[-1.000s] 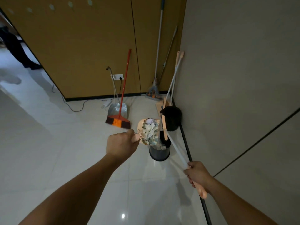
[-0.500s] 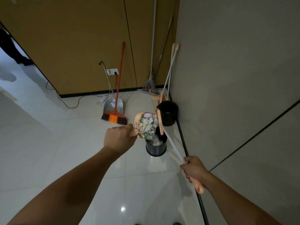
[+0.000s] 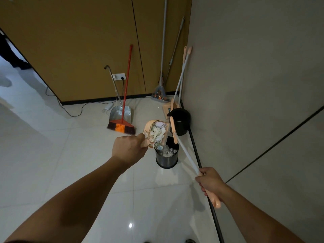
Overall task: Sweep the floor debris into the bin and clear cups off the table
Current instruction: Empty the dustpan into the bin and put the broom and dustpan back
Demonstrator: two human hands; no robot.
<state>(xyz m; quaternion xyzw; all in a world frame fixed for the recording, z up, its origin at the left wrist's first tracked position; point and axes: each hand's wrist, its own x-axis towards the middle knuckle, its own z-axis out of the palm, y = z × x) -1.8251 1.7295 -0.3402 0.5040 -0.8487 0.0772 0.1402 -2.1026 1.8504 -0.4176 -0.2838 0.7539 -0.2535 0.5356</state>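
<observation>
Left hand (image 3: 129,149) grips a dustpan (image 3: 156,133) of paper scraps, tilted over the bin (image 3: 166,159) (scraps inside); right hand (image 3: 211,182) grips a broom (image 3: 185,153), handle slanting toward the bin.

Cleaning tools parked along a wood-panelled wall.
At twelve o'clock, leaning on the wall: red-handled broom (image 3: 123,109) with orange and dark bristles, in front of a metal dustpan (image 3: 121,114); grey mop (image 3: 162,71) at one o'clock in the corner, beside a pale-handled broom (image 3: 181,74). Black bucket (image 3: 180,122) just below those, against the grey wall. White socket (image 3: 119,76) at eleven, cable (image 3: 73,109) trailing over glossy floor tiles (image 3: 52,155).
</observation>
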